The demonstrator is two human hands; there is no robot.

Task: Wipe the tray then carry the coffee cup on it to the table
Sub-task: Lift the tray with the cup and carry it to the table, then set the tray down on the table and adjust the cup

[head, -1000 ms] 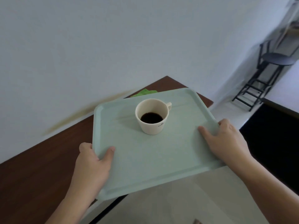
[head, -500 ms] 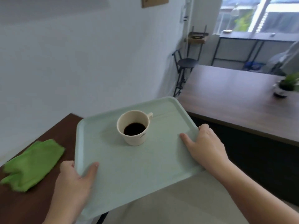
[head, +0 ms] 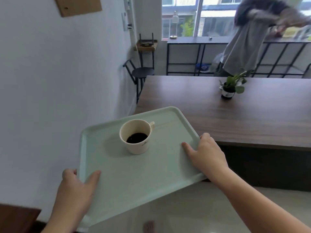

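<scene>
A person's left hand (head: pixel 74 190) and right hand (head: pixel 206 155) clamp opposite short edges of a pale green tray (head: pixel 134 179), thumbs pressed on top and fingers hidden beneath, a two-sided hold that likely keeps it level; a cream coffee cup (head: pixel 136 136), part-filled with dark coffee, stands near the tray's far middle, handle turned away, probably centred for balance; just beyond the tray's far corner lies the dark wooden table (head: pixel 218 115), apparently the destination, bearing a small potted plant (head: pixel 231 87); a black stool (head: pixel 142 73) stands by the wall; another person leans at the window counter
</scene>
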